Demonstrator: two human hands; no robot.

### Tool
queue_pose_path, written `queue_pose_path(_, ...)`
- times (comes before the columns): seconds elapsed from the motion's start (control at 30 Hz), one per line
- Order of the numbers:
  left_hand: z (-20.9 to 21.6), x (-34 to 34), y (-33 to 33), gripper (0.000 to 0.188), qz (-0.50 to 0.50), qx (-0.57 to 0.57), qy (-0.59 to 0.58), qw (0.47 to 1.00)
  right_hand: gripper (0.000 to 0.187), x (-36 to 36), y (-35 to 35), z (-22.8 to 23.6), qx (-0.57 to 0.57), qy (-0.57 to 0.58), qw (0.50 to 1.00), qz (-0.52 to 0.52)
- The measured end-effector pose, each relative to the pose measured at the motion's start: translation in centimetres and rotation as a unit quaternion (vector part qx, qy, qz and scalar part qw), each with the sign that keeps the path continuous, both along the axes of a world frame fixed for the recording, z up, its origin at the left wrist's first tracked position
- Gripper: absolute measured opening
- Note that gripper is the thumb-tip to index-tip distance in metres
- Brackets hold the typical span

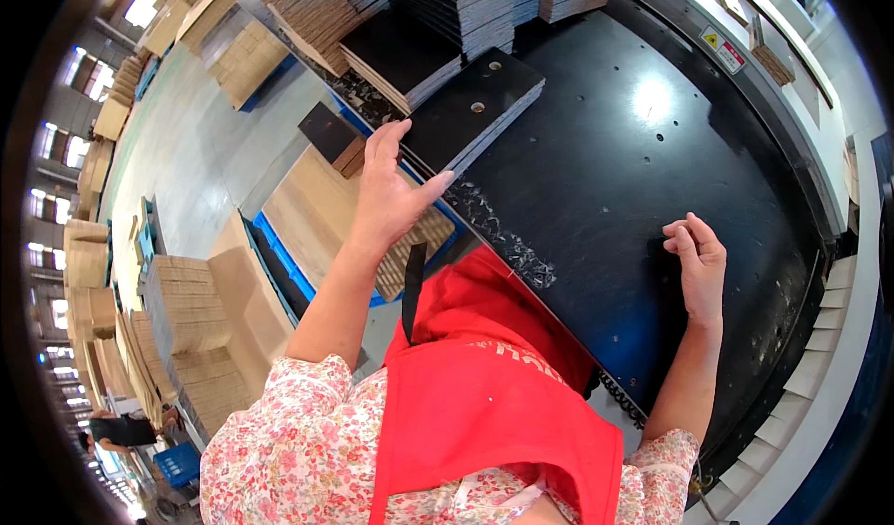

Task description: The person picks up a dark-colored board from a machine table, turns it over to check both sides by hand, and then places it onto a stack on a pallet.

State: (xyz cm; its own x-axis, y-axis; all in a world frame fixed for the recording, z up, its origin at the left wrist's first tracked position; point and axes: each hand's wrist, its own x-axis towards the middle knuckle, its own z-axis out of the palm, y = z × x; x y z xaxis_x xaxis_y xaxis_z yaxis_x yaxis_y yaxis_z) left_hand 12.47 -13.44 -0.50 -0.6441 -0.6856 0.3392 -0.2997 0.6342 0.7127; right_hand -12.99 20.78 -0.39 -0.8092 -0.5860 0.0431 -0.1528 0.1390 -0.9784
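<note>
My left hand is open, thumb and fingers spread, at the near-left end of a small stack of black panels. The thumb tip is at the stack's lower corner; whether it touches I cannot tell. The top panel has two round holes, and the layered edges look pale grey. My right hand is over the right part of the black worktable, its fingers curled in with nothing visible in them.
Taller stacks of panels stand at the table's far left, beside a lower black-topped stack. Pale shavings lie along the near edge. A machine frame borders the right side. Left of the table, brown boards rest on a blue pallet.
</note>
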Motion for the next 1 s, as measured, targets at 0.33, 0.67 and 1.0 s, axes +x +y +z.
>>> queue_pose_path(0.33,-1.1,1.0,0.0,0.089,-0.04,0.1,0.076,0.991,0.03,-0.3,0.4,-0.7,-0.003,0.003,1.0,-0.004)
queue_pose_path(0.67,-1.7,1.0,0.1,0.084,-0.029,0.077,0.098,0.992,0.029,-0.2,0.2,-0.4,0.0,0.0,1.0,-0.009)
queue_pose_path(1.0,-0.5,0.0,-1.1,0.081,0.056,0.118,0.107,0.986,0.029,-0.3,0.3,-0.5,0.017,0.009,1.0,-0.014)
